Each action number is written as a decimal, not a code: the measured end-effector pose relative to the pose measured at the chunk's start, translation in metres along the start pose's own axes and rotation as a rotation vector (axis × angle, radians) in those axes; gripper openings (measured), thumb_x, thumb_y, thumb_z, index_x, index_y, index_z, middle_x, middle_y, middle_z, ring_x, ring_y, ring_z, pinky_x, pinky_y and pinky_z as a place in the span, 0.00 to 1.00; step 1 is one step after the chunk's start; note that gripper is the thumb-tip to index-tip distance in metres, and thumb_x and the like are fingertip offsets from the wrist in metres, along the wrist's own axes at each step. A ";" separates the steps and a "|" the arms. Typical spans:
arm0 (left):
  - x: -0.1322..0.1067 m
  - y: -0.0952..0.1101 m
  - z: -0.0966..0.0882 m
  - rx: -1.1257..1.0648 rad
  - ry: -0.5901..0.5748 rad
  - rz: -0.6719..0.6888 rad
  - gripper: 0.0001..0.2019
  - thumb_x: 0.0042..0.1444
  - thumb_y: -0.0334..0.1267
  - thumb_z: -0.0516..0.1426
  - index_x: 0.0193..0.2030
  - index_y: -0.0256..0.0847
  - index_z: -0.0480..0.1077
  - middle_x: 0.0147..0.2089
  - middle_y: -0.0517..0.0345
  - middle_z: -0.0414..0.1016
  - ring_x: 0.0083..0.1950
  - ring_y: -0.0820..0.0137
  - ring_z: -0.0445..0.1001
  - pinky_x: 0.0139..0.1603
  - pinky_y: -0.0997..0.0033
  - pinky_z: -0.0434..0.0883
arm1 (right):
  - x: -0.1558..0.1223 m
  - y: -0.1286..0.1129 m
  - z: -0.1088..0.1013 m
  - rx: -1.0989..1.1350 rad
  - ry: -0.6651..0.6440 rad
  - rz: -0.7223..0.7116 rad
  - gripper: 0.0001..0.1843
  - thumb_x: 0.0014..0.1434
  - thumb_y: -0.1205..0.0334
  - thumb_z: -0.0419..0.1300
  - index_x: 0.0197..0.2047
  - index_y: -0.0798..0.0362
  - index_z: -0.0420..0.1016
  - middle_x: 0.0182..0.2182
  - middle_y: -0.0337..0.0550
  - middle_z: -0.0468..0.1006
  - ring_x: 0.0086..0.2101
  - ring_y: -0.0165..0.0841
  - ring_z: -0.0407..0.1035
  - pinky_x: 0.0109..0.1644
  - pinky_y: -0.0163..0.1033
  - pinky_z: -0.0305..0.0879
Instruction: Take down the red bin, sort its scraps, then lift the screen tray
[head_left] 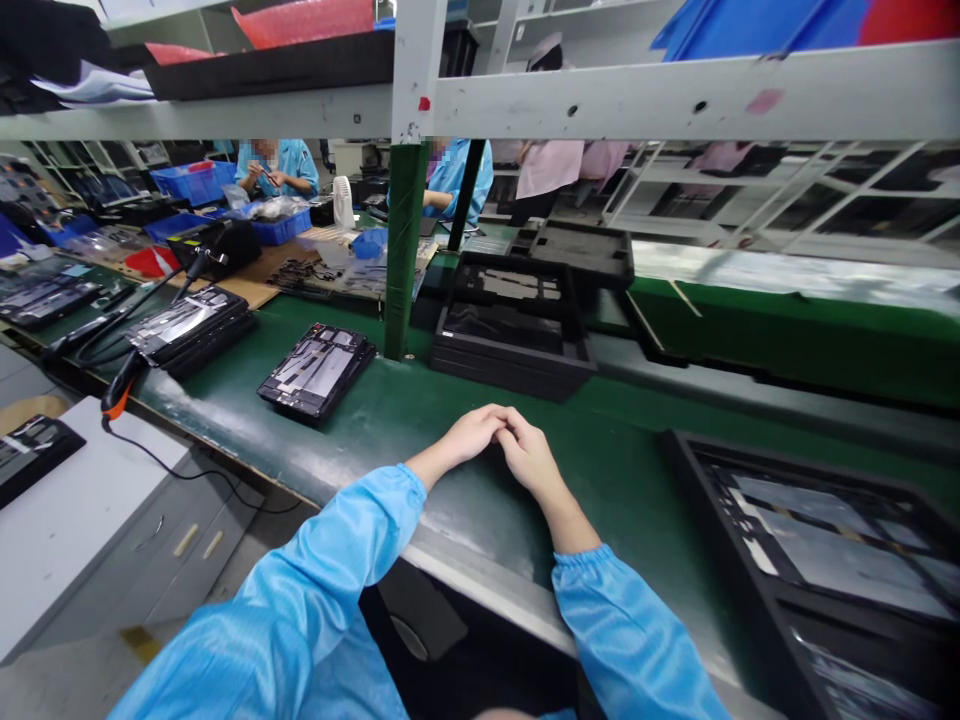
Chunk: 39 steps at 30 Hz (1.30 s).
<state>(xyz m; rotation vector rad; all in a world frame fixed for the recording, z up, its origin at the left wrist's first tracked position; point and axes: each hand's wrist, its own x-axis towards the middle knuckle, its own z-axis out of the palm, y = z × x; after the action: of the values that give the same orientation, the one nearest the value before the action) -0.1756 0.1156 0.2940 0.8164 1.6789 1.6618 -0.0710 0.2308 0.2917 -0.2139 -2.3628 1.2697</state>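
Observation:
My left hand (474, 432) and my right hand (527, 455) meet above the green bench top (450, 510), their fingers bent and touching at the tips. Both are closed, and no object shows in either. To the left of them lies a stack of tablet-like devices (315, 372) with their inner parts exposed. Black trays (514, 360) are stacked just beyond my hands. Off to the right, a larger black tray (750, 590) holds a flat device with grey battery-like panels (840, 540).
A green post (405, 250) rises from the bench to a white shelf beam (675, 95). Farther left are more stacked devices (191, 320) and an orange-and-black handheld tool (120, 385) with a cable. Co-workers in blue sleeves (296, 165) sit across the bench, near blue bins (195, 182).

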 end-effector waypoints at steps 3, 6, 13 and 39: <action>0.001 -0.003 0.000 0.022 -0.003 0.004 0.14 0.65 0.28 0.54 0.52 0.35 0.79 0.56 0.48 0.84 0.59 0.63 0.79 0.70 0.65 0.73 | 0.000 -0.001 0.000 0.001 -0.003 0.010 0.14 0.65 0.54 0.55 0.47 0.48 0.79 0.41 0.45 0.87 0.39 0.41 0.79 0.50 0.47 0.73; 0.002 -0.007 0.000 0.050 -0.011 0.019 0.15 0.66 0.29 0.54 0.54 0.34 0.79 0.57 0.46 0.83 0.59 0.62 0.79 0.70 0.64 0.72 | 0.001 -0.001 0.000 0.005 -0.007 0.023 0.14 0.65 0.53 0.55 0.46 0.49 0.78 0.41 0.46 0.87 0.39 0.42 0.80 0.51 0.48 0.73; 0.005 -0.011 -0.001 0.090 -0.016 0.035 0.15 0.67 0.30 0.54 0.54 0.35 0.79 0.57 0.48 0.83 0.59 0.63 0.79 0.71 0.65 0.72 | 0.000 -0.002 0.000 0.020 -0.006 0.037 0.15 0.63 0.53 0.55 0.46 0.49 0.78 0.39 0.45 0.86 0.38 0.42 0.79 0.51 0.48 0.72; 0.005 -0.012 -0.002 0.128 -0.027 0.044 0.16 0.69 0.31 0.53 0.56 0.34 0.79 0.59 0.45 0.83 0.61 0.61 0.80 0.73 0.62 0.72 | 0.000 0.001 0.000 0.004 -0.016 0.027 0.13 0.64 0.54 0.55 0.46 0.48 0.77 0.39 0.44 0.86 0.38 0.42 0.79 0.50 0.47 0.72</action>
<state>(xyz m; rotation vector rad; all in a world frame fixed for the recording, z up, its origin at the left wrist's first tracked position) -0.1798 0.1182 0.2816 0.9391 1.7752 1.5780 -0.0711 0.2317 0.2913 -0.2361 -2.3784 1.2937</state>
